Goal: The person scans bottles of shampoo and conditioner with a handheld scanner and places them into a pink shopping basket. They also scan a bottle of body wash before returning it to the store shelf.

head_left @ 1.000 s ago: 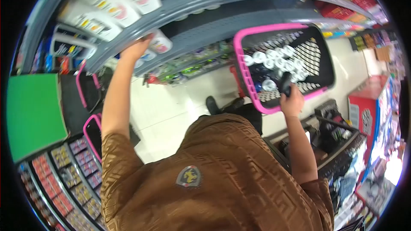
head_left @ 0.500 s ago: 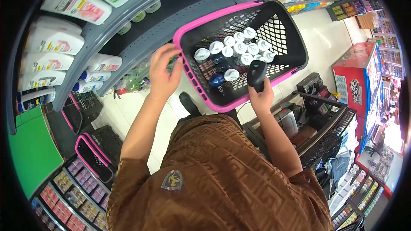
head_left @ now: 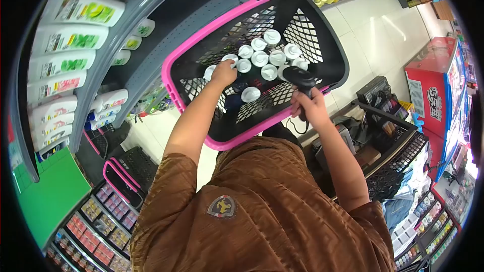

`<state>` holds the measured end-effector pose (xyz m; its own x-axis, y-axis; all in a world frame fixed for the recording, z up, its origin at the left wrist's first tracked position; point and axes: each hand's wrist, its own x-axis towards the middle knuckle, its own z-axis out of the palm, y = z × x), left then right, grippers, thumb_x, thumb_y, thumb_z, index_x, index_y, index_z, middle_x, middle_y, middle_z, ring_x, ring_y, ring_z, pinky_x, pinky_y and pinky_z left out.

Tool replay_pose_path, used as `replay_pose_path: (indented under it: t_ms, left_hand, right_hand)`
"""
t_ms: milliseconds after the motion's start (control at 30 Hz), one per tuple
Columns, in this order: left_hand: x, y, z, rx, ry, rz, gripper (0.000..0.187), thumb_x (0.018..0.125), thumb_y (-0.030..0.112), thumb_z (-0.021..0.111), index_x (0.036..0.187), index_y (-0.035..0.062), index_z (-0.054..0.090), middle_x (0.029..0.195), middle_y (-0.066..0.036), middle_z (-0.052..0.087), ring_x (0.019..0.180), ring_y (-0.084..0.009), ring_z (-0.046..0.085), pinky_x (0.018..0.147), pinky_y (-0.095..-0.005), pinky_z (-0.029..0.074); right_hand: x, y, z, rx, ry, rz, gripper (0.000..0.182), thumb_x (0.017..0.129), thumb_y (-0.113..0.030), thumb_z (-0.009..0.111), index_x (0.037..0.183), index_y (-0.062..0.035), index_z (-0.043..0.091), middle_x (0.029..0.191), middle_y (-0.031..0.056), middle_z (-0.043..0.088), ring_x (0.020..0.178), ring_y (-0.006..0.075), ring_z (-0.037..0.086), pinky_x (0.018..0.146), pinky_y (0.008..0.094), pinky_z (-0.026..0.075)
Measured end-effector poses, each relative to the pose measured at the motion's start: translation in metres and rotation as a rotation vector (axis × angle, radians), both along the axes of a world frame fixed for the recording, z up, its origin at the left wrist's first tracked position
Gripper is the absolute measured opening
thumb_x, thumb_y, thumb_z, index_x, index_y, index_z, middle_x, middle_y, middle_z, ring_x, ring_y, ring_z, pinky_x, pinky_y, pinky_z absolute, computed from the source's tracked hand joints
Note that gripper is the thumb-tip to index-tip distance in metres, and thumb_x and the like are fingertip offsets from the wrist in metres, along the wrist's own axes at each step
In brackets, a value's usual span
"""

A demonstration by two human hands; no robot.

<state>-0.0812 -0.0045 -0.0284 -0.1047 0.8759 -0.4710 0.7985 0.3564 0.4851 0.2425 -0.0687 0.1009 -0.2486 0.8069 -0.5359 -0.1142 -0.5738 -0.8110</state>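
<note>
In the head view, a black shopping basket with a pink rim [head_left: 219,24] stands in front of me with several white-capped bottles [head_left: 259,59] upright inside. My left hand [head_left: 224,74] reaches over the near left side, its fingers closed at the top of a white-capped bottle [head_left: 230,58]. The body of that bottle is hidden behind the hand and arm. A black handheld barcode scanner [head_left: 299,76] is gripped by the handle in my right hand [head_left: 308,105], its head above the basket's right part. A cable hangs below that hand.
Shelves on the left hold rows of white bottles [head_left: 70,39]. More pink-rimmed baskets [head_left: 123,174] stand at the lower left. A counter frame [head_left: 388,146] with boxes is on my right, before a red freezer [head_left: 428,85]. Pale tiled floor [head_left: 373,35] shows beyond the basket.
My left hand has gone from the basket's left rim to a bottle inside. The scanner's head has tipped over towards the bottles. The basket appears lower and further left in view.
</note>
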Motion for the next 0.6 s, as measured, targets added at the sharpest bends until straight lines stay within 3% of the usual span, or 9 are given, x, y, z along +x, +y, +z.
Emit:
replay_pose_path:
  t_ms: [67, 100, 200, 333, 467, 600]
  left_hand:
    - [0.016, 0.002, -0.007, -0.013, 0.125, 0.141, 0.059, 0.087, 0.014, 0.063, 0.145, 0.0147, 0.049, 0.146, -0.022, 0.049, 0.126, -0.0420, 0.056, 0.104, -0.0480, 0.048]
    - [0.017, 0.008, -0.009, -0.074, 0.140, 0.202, 0.063, 0.087, 0.011, 0.060, 0.148, 0.0165, 0.045, 0.148, -0.023, 0.047, 0.131, -0.0385, 0.054, 0.107, -0.0453, 0.047]
    - [0.005, 0.012, -0.040, -0.172, 0.137, 0.169, 0.065, 0.090, 0.010, 0.057, 0.152, 0.0169, 0.040, 0.145, -0.023, 0.052, 0.129, -0.0391, 0.056, 0.106, -0.0452, 0.047]
    - [-0.001, 0.017, -0.047, -0.165, 0.183, 0.125, 0.059, 0.094, 0.023, 0.063, 0.150, 0.0185, 0.042, 0.132, -0.022, 0.063, 0.124, -0.0381, 0.060, 0.104, -0.0465, 0.048]
    - [-0.007, 0.025, -0.039, -0.207, 0.227, 0.067, 0.053, 0.092, 0.027, 0.067, 0.141, 0.0197, 0.049, 0.128, -0.019, 0.066, 0.120, -0.0379, 0.062, 0.101, -0.0470, 0.049]
    - [-0.029, 0.018, 0.019, -0.008, 0.102, 0.010, 0.052, 0.085, 0.030, 0.073, 0.134, 0.0187, 0.058, 0.118, -0.021, 0.070, 0.114, -0.0382, 0.065, 0.099, -0.0461, 0.050]
  right_hand:
    - [0.004, -0.003, 0.000, -0.009, 0.021, 0.035, 0.023, 0.092, -0.011, 0.066, 0.109, 0.0033, 0.060, 0.080, 0.0101, 0.065, 0.058, 0.0178, 0.066, 0.053, 0.0297, 0.057]
    - [0.006, 0.000, 0.001, -0.040, 0.023, 0.057, 0.022, 0.093, -0.011, 0.067, 0.109, 0.0033, 0.059, 0.080, 0.0099, 0.064, 0.059, 0.0176, 0.066, 0.054, 0.0297, 0.057]
    - [0.002, 0.006, 0.014, -0.097, 0.004, 0.067, 0.023, 0.095, -0.014, 0.066, 0.109, 0.0029, 0.059, 0.080, 0.0096, 0.063, 0.062, 0.0173, 0.067, 0.054, 0.0294, 0.056]
    - [0.002, 0.005, 0.006, -0.124, 0.041, 0.067, 0.025, 0.094, -0.015, 0.067, 0.109, 0.0033, 0.058, 0.081, 0.0096, 0.063, 0.063, 0.0177, 0.067, 0.054, 0.0300, 0.057]
    - [0.002, 0.007, 0.008, -0.139, -0.003, 0.094, 0.027, 0.094, -0.016, 0.068, 0.111, 0.0031, 0.058, 0.082, 0.0097, 0.064, 0.063, 0.0185, 0.067, 0.055, 0.0303, 0.058]
    - [0.002, 0.004, 0.003, -0.104, 0.033, 0.094, 0.024, 0.096, -0.015, 0.064, 0.112, 0.0024, 0.058, 0.081, 0.0097, 0.063, 0.062, 0.0192, 0.068, 0.055, 0.0280, 0.055]
